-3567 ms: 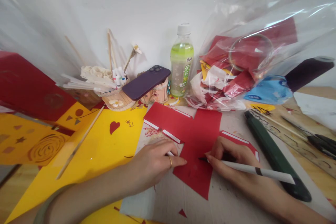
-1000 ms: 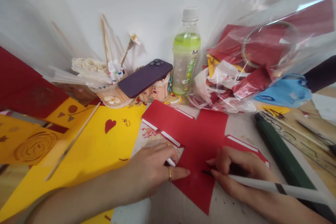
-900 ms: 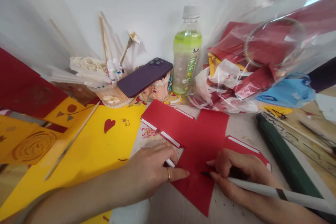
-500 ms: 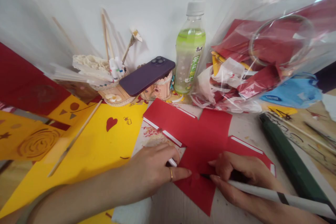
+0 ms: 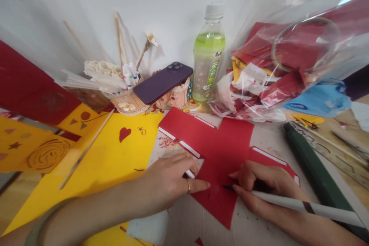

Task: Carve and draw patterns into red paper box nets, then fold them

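Red cross-shaped paper [image 5: 220, 148] may skew if left hand [image 5: 171, 178], clutching white cylinder [image 5: 189, 173], slips beside right hand [image 5: 263, 182] gripping pen [image 5: 291, 202].

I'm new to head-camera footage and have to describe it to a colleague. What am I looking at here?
No machine: these are a person's bare hands, seen from a camera worn on the head, facing forward and down. The right hand holds a white pen, its dark tip at a red paper cutout. The left hand touches that paper and holds a small white piece, mostly hidden. A yellow sheet lies leftward; behind are a purple phone and a bottle.
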The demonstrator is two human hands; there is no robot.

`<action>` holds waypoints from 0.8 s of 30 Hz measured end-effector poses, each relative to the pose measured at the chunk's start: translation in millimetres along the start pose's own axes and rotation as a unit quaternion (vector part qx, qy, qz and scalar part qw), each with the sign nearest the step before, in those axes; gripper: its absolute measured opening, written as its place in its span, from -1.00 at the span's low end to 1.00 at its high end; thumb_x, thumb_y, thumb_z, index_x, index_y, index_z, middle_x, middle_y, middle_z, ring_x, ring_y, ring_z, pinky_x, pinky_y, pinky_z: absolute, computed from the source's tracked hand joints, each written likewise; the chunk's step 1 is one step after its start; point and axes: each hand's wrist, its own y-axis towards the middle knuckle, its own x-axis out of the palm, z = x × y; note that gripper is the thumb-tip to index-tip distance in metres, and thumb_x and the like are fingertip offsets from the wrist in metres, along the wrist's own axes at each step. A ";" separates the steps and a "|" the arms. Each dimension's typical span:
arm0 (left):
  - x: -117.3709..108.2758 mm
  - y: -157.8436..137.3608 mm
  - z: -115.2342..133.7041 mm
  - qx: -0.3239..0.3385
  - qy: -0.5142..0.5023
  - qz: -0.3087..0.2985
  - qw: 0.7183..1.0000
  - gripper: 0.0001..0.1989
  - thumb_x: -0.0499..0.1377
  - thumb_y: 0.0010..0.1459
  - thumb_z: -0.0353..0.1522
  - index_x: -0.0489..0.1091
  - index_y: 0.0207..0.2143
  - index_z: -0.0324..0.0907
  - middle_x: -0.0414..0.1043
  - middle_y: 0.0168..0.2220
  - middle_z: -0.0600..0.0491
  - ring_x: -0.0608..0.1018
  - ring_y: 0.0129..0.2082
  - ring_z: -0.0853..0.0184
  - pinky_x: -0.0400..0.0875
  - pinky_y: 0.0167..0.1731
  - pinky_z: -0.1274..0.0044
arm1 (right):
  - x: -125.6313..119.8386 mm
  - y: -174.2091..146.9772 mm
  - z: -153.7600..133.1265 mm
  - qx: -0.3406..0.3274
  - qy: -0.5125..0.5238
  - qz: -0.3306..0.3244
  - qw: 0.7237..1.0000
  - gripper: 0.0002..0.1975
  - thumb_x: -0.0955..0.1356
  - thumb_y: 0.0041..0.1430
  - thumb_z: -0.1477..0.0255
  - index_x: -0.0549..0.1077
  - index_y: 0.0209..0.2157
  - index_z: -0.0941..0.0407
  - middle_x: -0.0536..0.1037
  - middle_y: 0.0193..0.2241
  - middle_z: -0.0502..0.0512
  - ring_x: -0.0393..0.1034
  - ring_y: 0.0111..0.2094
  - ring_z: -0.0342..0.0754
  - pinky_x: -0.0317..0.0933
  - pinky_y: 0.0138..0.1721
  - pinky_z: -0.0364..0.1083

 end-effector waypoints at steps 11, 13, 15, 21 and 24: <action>0.9 -1.2 0.0 -0.030 -0.034 -0.003 0.999 -0.83 0.02 0.28 -0.34 0.36 -0.13 -0.03 0.31 -0.32 0.12 0.34 -0.33 0.40 0.19 -0.35 0.59 | -2.0 -2.5 3.0 -0.017 -0.017 -0.020 1.000 -0.74 0.27 0.16 0.40 0.14 -0.57 0.06 0.36 -0.61 -0.04 0.40 -0.42 -0.06 0.25 -0.47 -0.15; 0.8 -1.2 0.1 -0.021 -0.020 0.001 1.000 -0.82 0.02 0.28 -0.35 0.34 -0.11 -0.01 0.30 -0.32 0.12 0.33 -0.32 0.40 0.19 -0.34 0.59 | -1.3 -2.1 4.5 -0.021 -0.011 -0.027 0.999 -0.74 0.27 0.17 0.39 0.14 -0.56 0.06 0.32 -0.61 -0.07 0.34 -0.47 -0.10 0.22 -0.48 -0.15; 1.4 -1.6 0.2 -0.019 -0.013 0.004 1.000 -0.83 0.03 0.28 -0.35 0.34 -0.11 -0.01 0.28 -0.32 0.12 0.33 -0.32 0.40 0.18 -0.34 0.60 | -0.6 -1.3 6.0 -0.023 -0.003 -0.036 0.999 -0.75 0.27 0.17 0.39 0.15 -0.55 0.06 0.31 -0.62 -0.09 0.29 -0.51 -0.13 0.22 -0.48 -0.16; 3.5 -3.5 -0.4 -0.022 -0.013 0.002 1.000 -0.80 0.04 0.27 -0.37 0.30 -0.07 0.03 0.25 -0.31 0.13 0.31 -0.32 0.42 0.17 -0.35 0.61 | -0.6 -0.1 7.4 -0.014 0.024 -0.025 0.999 -0.75 0.30 0.10 0.45 0.16 -0.59 0.06 0.33 -0.64 -0.08 0.35 -0.48 -0.10 0.27 -0.42 -0.14; 2.1 -3.4 -0.8 -0.017 -0.016 -0.004 1.000 -0.80 0.05 0.27 -0.38 0.29 -0.07 0.02 0.26 -0.30 0.12 0.31 -0.32 0.40 0.17 -0.33 0.59 | -2.0 -0.2 4.0 -0.005 0.015 -0.033 0.999 -0.73 0.29 0.11 0.45 0.13 -0.59 0.06 0.33 -0.63 -0.07 0.39 -0.42 -0.06 0.29 -0.36 -0.11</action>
